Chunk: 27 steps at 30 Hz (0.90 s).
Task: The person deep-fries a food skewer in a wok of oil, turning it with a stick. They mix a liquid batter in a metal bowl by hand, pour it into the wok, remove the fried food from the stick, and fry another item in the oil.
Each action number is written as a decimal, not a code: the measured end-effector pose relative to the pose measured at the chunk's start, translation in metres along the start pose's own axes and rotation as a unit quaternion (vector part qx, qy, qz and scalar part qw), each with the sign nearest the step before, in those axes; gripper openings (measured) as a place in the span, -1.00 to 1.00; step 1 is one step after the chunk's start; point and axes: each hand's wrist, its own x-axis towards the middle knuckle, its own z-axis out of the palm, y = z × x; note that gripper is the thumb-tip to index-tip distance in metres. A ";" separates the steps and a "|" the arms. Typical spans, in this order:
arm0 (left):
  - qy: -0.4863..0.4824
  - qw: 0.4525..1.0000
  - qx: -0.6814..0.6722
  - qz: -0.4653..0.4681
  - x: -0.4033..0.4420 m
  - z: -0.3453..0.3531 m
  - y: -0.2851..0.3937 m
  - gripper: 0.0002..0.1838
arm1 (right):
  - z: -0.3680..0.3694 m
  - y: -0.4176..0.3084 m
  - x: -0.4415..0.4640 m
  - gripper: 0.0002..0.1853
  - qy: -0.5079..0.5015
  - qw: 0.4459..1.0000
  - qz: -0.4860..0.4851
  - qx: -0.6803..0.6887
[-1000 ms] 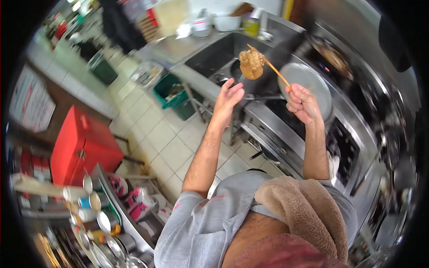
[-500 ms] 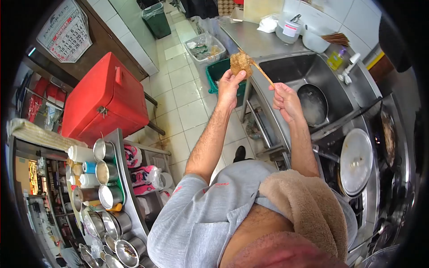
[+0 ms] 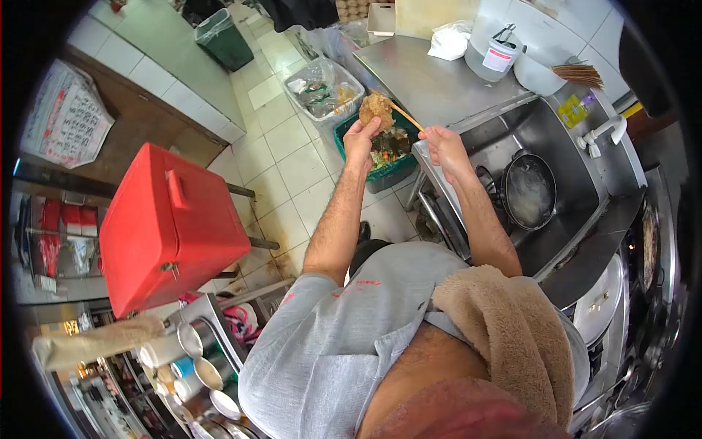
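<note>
A lumpy golden-brown piece (image 3: 376,108), which looks like fried food, is on the end of a thin wooden stick (image 3: 406,117). My left hand (image 3: 360,140) holds the piece from below, with the thumb pressed on its front. The stick's other end is pinched between the fingers of my right hand (image 3: 444,148). Both hands are in front of the sink counter's left corner. Below and behind the piece is a green bin (image 3: 395,175) holding food scraps.
A steel sink (image 3: 578,161) with a pan (image 3: 529,190) in it lies to the right. Left are a red cooler (image 3: 175,227) and a shelf of metal pots. A clear tub (image 3: 325,88) of waste stands beyond the green bin. Stove lids are at the right.
The view has swung toward the sink and bins. My left hand, open one second ago, took hold of the brown piece and still holds it. Both hands are now near the green bin.
</note>
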 end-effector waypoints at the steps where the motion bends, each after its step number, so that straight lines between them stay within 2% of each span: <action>1: -0.010 1.000 0.002 0.001 0.014 -0.007 -0.004 -0.65 | 0.005 0.001 0.010 -0.75 0.017 1.000 -0.001 -0.017; 2: -0.016 1.000 0.005 -0.012 0.024 -0.017 -0.011 -0.65 | 0.011 0.005 0.019 -0.75 0.036 0.999 0.000 -0.033; 3: -0.028 0.999 0.016 0.019 0.036 -0.026 -0.016 -0.60 | 0.017 0.011 0.029 -0.75 0.050 0.998 0.006 -0.028; 4: -0.043 0.997 0.025 0.055 0.052 -0.033 -0.016 -0.55 | 0.024 0.018 0.044 -0.76 0.073 0.994 -0.017 -0.077; 5: -0.053 0.997 0.026 0.045 0.065 -0.042 -0.015 -0.55 | 0.028 0.028 0.058 -0.76 0.096 0.987 -0.036 -0.127; 6: -0.008 0.959 0.226 0.173 0.075 -0.053 -0.012 -0.51 | 0.031 0.038 0.072 -0.75 0.108 0.973 -0.069 -0.193; 7: 0.035 0.862 0.410 0.294 0.083 -0.063 -0.010 -0.47 | 0.030 0.044 0.087 -0.75 0.120 0.972 -0.062 -0.194; 9: -0.020 0.855 0.435 0.282 0.091 -0.060 0.012 -0.52 | 0.041 0.045 0.099 -0.72 0.137 0.913 -0.099 -0.371; 11: -0.104 0.717 0.527 0.444 0.112 -0.056 0.017 -0.54 | 0.052 0.037 0.107 -0.69 0.145 0.904 -0.047 -0.400; 12: -0.142 0.707 0.525 0.452 0.119 -0.051 0.018 -0.62 | 0.055 0.036 0.113 -0.70 0.147 0.883 -0.036 -0.445; 13: -0.150 0.710 0.524 0.446 0.127 -0.051 0.015 -0.62 | 0.060 0.036 0.116 -0.71 0.147 0.860 -0.023 -0.488; 15: -0.233 0.647 0.563 0.459 0.145 -0.049 0.009 -0.71 | 0.071 0.034 0.122 -0.71 0.157 0.848 0.002 -0.507; 22: -0.285 0.651 0.552 0.437 0.186 -0.069 -0.015 -0.84 | 0.085 0.036 0.137 -0.76 0.136 0.800 0.031 -0.584; 27: -0.287 0.654 0.566 0.412 0.212 -0.085 -0.031 -0.85 | 0.087 0.032 0.136 -0.75 0.151 0.804 0.041 -0.574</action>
